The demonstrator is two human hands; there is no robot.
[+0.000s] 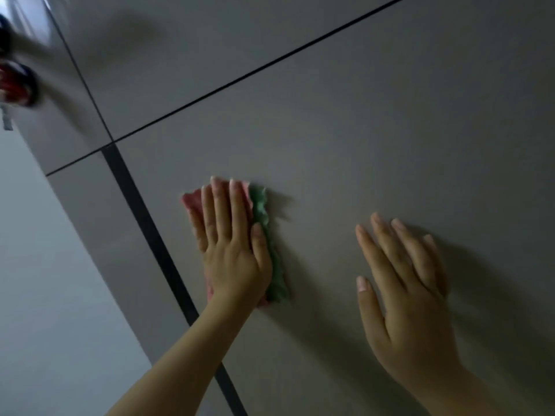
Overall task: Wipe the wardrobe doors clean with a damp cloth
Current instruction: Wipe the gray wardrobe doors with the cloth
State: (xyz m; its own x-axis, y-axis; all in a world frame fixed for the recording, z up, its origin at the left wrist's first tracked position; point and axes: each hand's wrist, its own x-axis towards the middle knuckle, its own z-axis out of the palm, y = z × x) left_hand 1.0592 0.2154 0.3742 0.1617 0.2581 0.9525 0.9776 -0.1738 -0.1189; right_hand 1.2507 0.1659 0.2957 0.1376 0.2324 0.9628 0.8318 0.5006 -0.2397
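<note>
Here the left hand (231, 244) pressed flat, fingers straight, on a pink-and-green cloth (265, 235) against the grey wardrobe door (360, 145) — just right of a dark vertical strip (144, 223). The right hand (402, 301) lay released, spread on the door, apart from the cloth.

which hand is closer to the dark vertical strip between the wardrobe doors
Left. The left hand presses the cloth flat on the door, just right of the dark strip. The right hand lies flat on the same door, farther right.
</note>
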